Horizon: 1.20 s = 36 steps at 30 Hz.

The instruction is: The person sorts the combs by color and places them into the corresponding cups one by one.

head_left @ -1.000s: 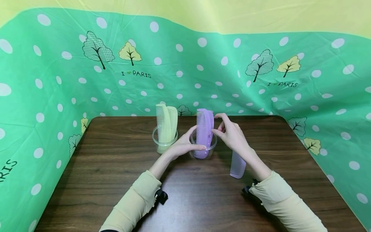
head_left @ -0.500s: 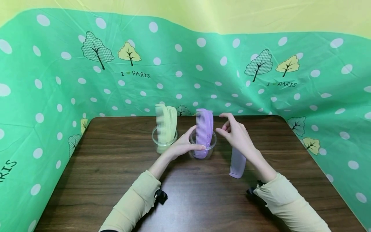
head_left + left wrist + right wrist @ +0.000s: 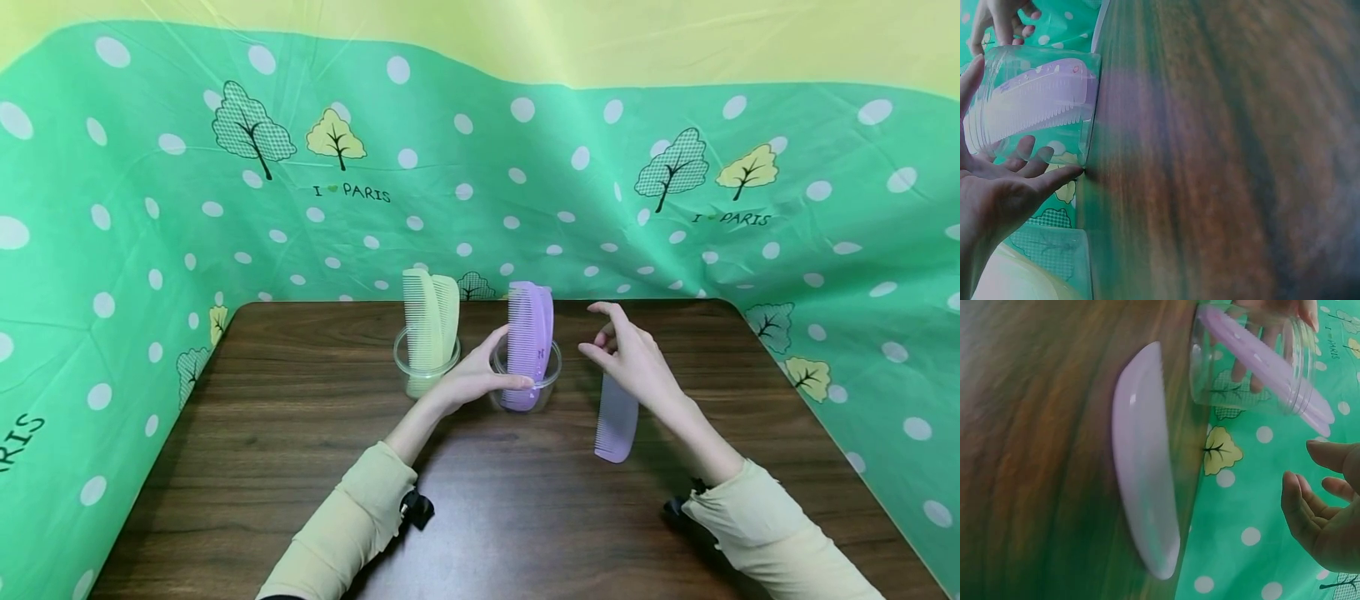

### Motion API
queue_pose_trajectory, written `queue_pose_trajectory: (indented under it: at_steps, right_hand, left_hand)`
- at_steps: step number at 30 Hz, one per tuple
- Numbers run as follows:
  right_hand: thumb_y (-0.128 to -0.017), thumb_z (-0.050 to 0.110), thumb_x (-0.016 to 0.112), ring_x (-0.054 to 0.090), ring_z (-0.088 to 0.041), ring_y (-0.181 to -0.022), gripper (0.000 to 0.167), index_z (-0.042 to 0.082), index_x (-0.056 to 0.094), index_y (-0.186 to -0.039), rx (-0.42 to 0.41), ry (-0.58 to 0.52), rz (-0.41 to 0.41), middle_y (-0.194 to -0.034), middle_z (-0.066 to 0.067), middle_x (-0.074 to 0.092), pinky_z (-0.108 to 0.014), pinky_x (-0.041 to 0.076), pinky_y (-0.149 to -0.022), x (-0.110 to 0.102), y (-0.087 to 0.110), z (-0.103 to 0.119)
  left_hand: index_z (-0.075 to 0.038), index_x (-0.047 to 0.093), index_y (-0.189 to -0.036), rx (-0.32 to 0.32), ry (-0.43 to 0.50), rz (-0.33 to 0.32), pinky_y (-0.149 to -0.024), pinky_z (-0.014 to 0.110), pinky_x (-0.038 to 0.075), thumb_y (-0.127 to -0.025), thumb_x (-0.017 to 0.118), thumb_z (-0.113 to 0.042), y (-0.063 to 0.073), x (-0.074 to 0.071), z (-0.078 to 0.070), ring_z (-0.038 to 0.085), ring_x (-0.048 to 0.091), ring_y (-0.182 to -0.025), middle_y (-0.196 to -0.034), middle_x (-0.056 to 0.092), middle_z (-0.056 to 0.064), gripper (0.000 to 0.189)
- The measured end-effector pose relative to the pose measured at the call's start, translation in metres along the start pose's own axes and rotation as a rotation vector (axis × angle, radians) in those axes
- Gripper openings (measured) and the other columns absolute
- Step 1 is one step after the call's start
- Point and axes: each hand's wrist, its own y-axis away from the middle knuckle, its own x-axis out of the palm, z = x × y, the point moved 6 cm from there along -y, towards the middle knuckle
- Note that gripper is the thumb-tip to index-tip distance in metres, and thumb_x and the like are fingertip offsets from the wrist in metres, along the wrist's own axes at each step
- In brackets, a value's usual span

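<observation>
My left hand (image 3: 474,374) grips a clear plastic jar (image 3: 553,379), thumb in front near the rim and fingers round its side. Purple combs (image 3: 529,333) stand in this jar, leaning together, their upper parts above the rim. To the right, my right hand (image 3: 632,358) hovers over the table with bent, parted fingers and nothing between them. Below it a separate purple comb (image 3: 617,429) lies flat on the table; the hand hides its far end in the head view. The right wrist view shows that whole comb (image 3: 1144,456), apart from the hand.
Left of the gripped jar stands a second clear jar (image 3: 403,363) with pale green combs (image 3: 427,325) in it. The brown wooden table (image 3: 300,433) ends at a green dotted cloth (image 3: 465,167) at its back and sides.
My right hand has drawn back to the right, away from the purple combs in the jar, and now hovers above the lying comb. My left hand and both jars have not moved.
</observation>
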Motion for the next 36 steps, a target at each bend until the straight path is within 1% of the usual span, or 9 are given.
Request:
queue_pose_trajectory:
  at_steps: [5, 9, 15, 22, 26, 31, 36]
  right_hand:
    - [-0.093, 0.018, 0.078, 0.058, -0.015, -0.071, 0.056, 0.013, 0.048, -0.140, 0.028, 0.013, 0.019, -0.086, -0.005, 0.065, -0.028, 0.045, -0.063, -0.001, 0.006, -0.008]
    - [-0.093, 0.018, 0.077, 0.061, -0.016, -0.071, 0.058, 0.013, 0.047, -0.142, 0.053, 0.001, 0.044, -0.088, -0.007, 0.067, -0.026, 0.047, -0.059, -0.001, 0.010, -0.015]
    - [-0.094, 0.019, 0.076, 0.065, -0.017, -0.069, 0.061, 0.014, 0.044, -0.145, 0.112, -0.039, 0.099, -0.092, -0.011, 0.068, -0.026, 0.052, -0.055, -0.001, 0.015, -0.022]
    - [-0.095, 0.020, 0.076, 0.064, -0.017, -0.064, 0.062, 0.013, 0.042, -0.147, 0.121, -0.040, 0.122, -0.094, -0.014, 0.068, -0.026, 0.051, -0.054, -0.003, 0.019, -0.027]
    - [-0.095, 0.019, 0.076, 0.063, -0.015, -0.063, 0.064, 0.012, 0.040, -0.148, 0.128, -0.025, 0.143, -0.096, -0.015, 0.067, -0.027, 0.051, -0.054, -0.003, 0.020, -0.030]
    - [-0.094, 0.020, 0.076, 0.062, -0.012, -0.059, 0.068, 0.011, 0.038, -0.149, 0.157, -0.013, 0.192, -0.101, -0.019, 0.068, -0.029, 0.051, -0.056, -0.002, 0.024, -0.035]
    - [-0.094, 0.024, 0.076, 0.061, -0.012, -0.057, 0.072, 0.009, 0.035, -0.151, 0.182, 0.006, 0.244, -0.104, -0.023, 0.066, -0.031, 0.048, -0.056, -0.001, 0.028, -0.039]
  left_hand:
    - [-0.037, 0.025, -0.160, -0.001, 0.003, -0.006, -0.123, 0.047, 0.034, -0.084, 0.085, -0.025, 0.000, 0.000, 0.001, 0.021, 0.043, -0.146, -0.158, 0.045, -0.001, 0.098]
    - [-0.037, 0.025, -0.160, 0.003, 0.000, -0.007, -0.123, 0.047, 0.034, -0.084, 0.085, -0.025, 0.000, -0.001, 0.001, 0.021, 0.044, -0.146, -0.157, 0.046, -0.001, 0.097]
    - [-0.037, 0.024, -0.161, -0.028, -0.038, -0.020, -0.124, 0.048, 0.031, -0.083, 0.086, -0.032, 0.001, -0.002, 0.004, 0.018, 0.039, -0.150, -0.161, 0.041, -0.003, 0.100]
    - [-0.037, 0.023, -0.161, -0.033, -0.034, -0.018, -0.124, 0.048, 0.031, -0.083, 0.086, -0.032, 0.002, -0.002, 0.002, 0.018, 0.038, -0.150, -0.162, 0.040, -0.003, 0.100]
    - [-0.037, 0.023, -0.162, -0.033, -0.033, -0.019, -0.124, 0.048, 0.031, -0.083, 0.086, -0.032, 0.002, -0.002, 0.001, 0.018, 0.039, -0.150, -0.162, 0.040, -0.002, 0.101]
    - [-0.038, 0.023, -0.161, -0.038, -0.036, -0.018, -0.124, 0.047, 0.031, -0.083, 0.086, -0.032, 0.001, -0.002, 0.003, 0.017, 0.038, -0.150, -0.162, 0.039, -0.004, 0.100]
    - [-0.038, 0.023, -0.161, -0.033, -0.037, -0.016, -0.124, 0.048, 0.031, -0.083, 0.085, -0.033, 0.001, -0.002, 0.003, 0.017, 0.038, -0.150, -0.162, 0.039, -0.004, 0.100]
